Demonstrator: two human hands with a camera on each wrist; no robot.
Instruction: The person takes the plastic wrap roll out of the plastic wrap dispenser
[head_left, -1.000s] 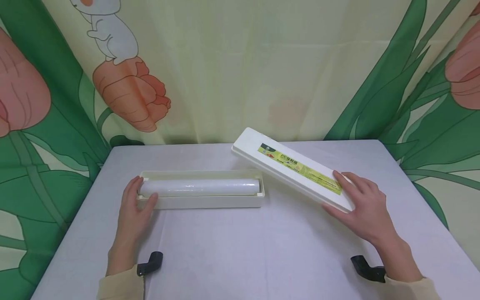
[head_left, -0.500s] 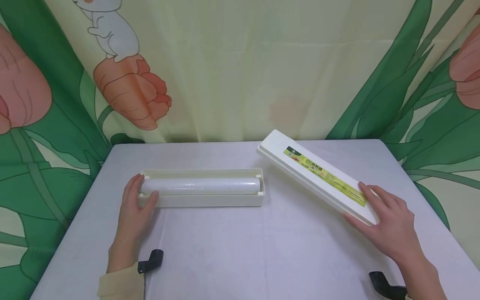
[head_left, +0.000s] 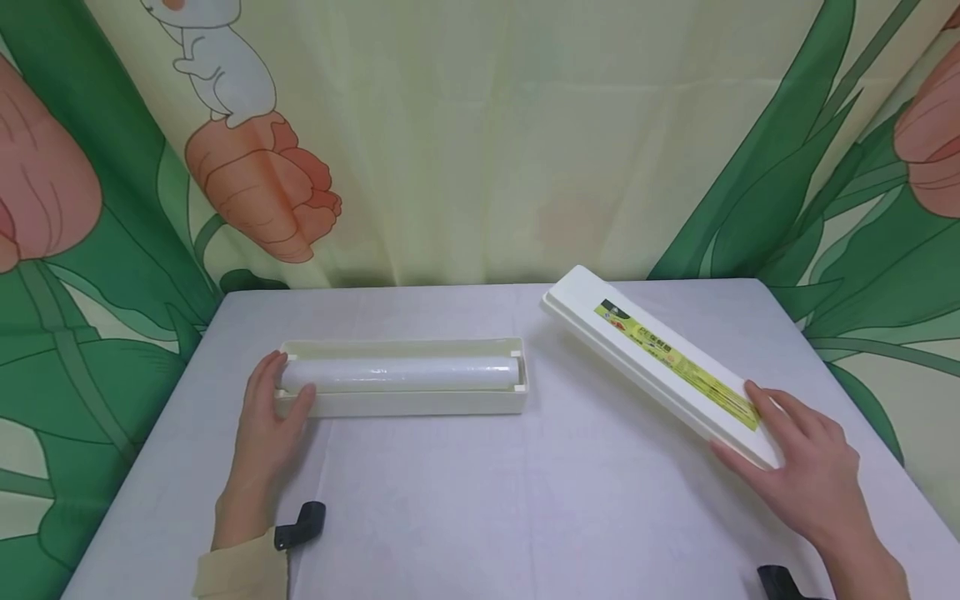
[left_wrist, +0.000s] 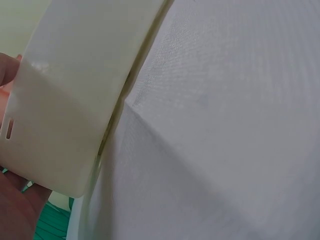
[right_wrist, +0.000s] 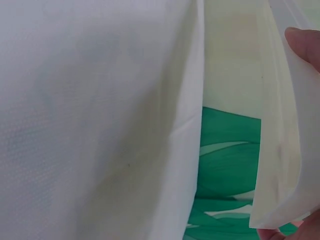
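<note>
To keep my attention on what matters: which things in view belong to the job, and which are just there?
Part of the job:
white box, left grip holding one end
white roll in the box
labelled lid, off the box, in the right grip

Just there:
pale tablecloth
printed curtain
black wrist pieces

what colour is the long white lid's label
Rectangular label: yellow-green, dark at one end; best in head view.
</note>
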